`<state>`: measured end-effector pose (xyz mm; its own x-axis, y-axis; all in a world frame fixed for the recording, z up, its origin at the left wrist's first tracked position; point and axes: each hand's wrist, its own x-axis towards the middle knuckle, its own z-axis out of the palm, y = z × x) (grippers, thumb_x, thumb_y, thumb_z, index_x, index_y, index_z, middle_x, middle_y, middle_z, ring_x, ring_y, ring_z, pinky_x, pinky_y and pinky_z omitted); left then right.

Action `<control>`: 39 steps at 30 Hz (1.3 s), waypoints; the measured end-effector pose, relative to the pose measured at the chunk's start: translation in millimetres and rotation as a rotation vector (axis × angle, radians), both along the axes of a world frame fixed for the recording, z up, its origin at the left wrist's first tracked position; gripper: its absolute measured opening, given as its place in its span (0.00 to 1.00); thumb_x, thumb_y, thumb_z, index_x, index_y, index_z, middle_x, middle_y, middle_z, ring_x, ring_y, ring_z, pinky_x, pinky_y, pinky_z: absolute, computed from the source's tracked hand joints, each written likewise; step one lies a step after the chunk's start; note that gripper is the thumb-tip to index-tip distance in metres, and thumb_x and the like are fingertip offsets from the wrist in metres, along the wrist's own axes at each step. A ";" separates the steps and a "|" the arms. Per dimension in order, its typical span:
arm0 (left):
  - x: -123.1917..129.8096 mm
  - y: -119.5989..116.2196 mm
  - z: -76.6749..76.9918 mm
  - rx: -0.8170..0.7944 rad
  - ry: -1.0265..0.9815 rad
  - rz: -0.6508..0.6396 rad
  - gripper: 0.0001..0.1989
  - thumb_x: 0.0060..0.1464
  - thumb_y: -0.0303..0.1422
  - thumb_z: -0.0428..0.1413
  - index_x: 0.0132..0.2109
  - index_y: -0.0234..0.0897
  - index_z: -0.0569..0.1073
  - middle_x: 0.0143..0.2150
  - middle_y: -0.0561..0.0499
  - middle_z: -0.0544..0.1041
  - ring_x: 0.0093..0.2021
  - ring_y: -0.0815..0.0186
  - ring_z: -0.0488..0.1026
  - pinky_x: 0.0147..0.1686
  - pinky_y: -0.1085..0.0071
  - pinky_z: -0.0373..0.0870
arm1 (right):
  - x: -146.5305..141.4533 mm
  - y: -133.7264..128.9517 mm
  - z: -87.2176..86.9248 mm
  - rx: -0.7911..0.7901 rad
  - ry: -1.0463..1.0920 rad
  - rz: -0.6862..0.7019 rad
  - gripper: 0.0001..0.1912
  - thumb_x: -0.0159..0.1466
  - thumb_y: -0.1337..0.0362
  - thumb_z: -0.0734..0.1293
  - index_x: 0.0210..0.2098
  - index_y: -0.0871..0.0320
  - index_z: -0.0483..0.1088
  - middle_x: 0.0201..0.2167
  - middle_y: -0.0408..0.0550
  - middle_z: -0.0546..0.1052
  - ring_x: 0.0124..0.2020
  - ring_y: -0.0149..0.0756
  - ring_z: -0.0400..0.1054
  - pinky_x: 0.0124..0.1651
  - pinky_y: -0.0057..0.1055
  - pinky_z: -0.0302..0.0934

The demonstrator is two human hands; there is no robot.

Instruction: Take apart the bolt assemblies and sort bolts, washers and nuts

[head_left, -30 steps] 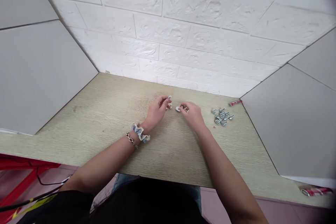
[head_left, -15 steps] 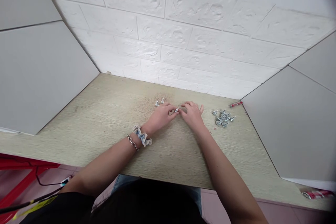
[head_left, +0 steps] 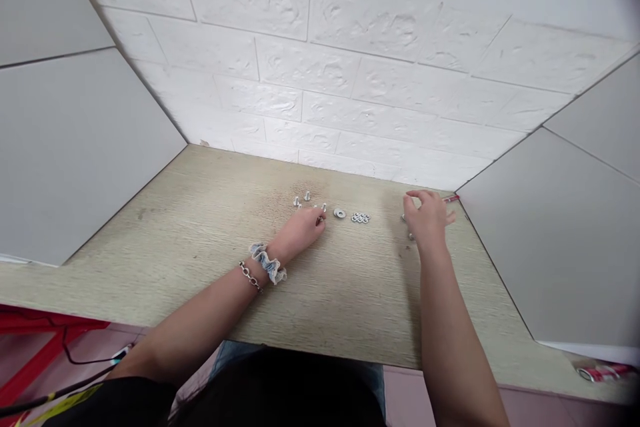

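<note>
My left hand (head_left: 300, 232) is low over the table, its fingers closed at a small metal piece beside a few upright bolts (head_left: 307, 196). What its fingertips grip is too small to make out. Just right of it lies a round washer (head_left: 340, 213), and beyond that a tight group of several nuts (head_left: 361, 218). My right hand (head_left: 427, 217) is over the pile of loose bolts at the right and hides most of it. Its thumb and forefinger curve toward each other while another finger sticks out to the right; nothing shows between them.
A red can (head_left: 605, 372) lies at the table's front right corner, and another red object (head_left: 451, 199) by the right panel. Grey panels (head_left: 100, 160) stand at both sides, with a white brick-pattern wall (head_left: 330, 73) behind.
My right hand has left the middle and moved right, over the bolt pile. My left hand has shifted slightly down and left. The washer and nuts between them now show.
</note>
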<state>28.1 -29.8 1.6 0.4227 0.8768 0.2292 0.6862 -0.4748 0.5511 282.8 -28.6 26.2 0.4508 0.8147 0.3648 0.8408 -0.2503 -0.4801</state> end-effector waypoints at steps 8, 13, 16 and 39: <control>-2.1 1.6 -4.1 0.050 0.063 0.031 0.09 0.51 0.27 0.47 0.34 0.36 0.72 0.30 0.48 0.74 0.31 0.64 0.70 0.32 0.70 0.65 | 29.8 0.0 -13.5 -0.197 -0.107 -0.093 0.14 0.56 0.60 0.60 0.34 0.56 0.75 0.51 0.55 0.64 0.54 0.55 0.50 0.54 0.60 0.34; -0.1 -4.4 5.1 0.039 0.019 0.079 0.13 0.51 0.34 0.52 0.45 0.39 0.71 0.25 0.52 0.72 0.25 0.66 0.68 0.25 0.73 0.61 | 30.4 1.6 -22.5 -0.184 -0.137 -0.044 0.12 0.54 0.61 0.61 0.29 0.57 0.75 0.44 0.56 0.68 0.50 0.54 0.53 0.51 0.61 0.37; 2.3 -10.7 15.8 0.070 -0.045 0.059 0.15 0.52 0.40 0.51 0.44 0.38 0.71 0.21 0.55 0.68 0.21 0.69 0.64 0.23 0.74 0.58 | 26.9 0.8 -23.6 -0.185 -0.177 -0.061 0.12 0.55 0.65 0.59 0.27 0.59 0.74 0.40 0.57 0.69 0.48 0.52 0.55 0.49 0.60 0.40; 5.7 -4.5 13.2 0.072 -0.357 -0.048 0.14 0.53 0.33 0.54 0.47 0.35 0.71 0.39 0.49 0.76 0.33 0.69 0.72 0.35 0.73 0.69 | -89.2 -13.6 -14.0 -0.111 1.188 0.734 0.15 0.52 0.55 0.67 0.33 0.59 0.66 0.27 0.44 0.71 0.29 0.28 0.64 0.39 0.30 0.60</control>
